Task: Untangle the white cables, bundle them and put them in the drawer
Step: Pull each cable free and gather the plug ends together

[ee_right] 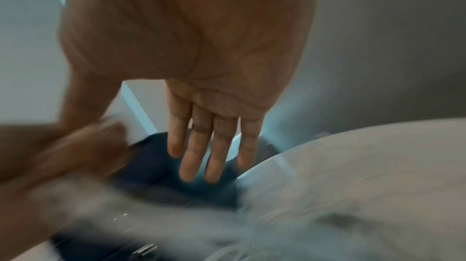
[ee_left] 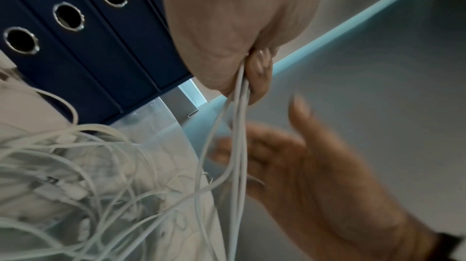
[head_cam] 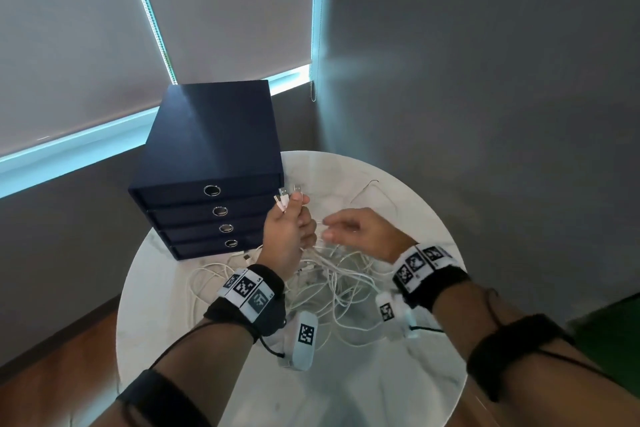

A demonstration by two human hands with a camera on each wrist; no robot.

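A tangle of white cables [head_cam: 332, 284] lies on the round white table [head_cam: 398, 388]. My left hand [head_cam: 294, 225] grips several cable ends, their plugs [head_cam: 287, 196] sticking up above the fist; the strands [ee_left: 239, 126] hang down from it to the heap. My right hand [head_cam: 349, 230] hovers just right of the left hand with straight fingers [ee_right: 199, 145] and holds nothing. The dark blue drawer unit [head_cam: 211, 163] stands at the table's back left, all its drawers closed.
Each drawer front has a round metal pull hole [head_cam: 212, 190]. A thin dark wire [head_cam: 374, 191] lies on the table at the back right. Grey walls and window blinds stand behind. The table's near part holds only the wrist cameras' shadows.
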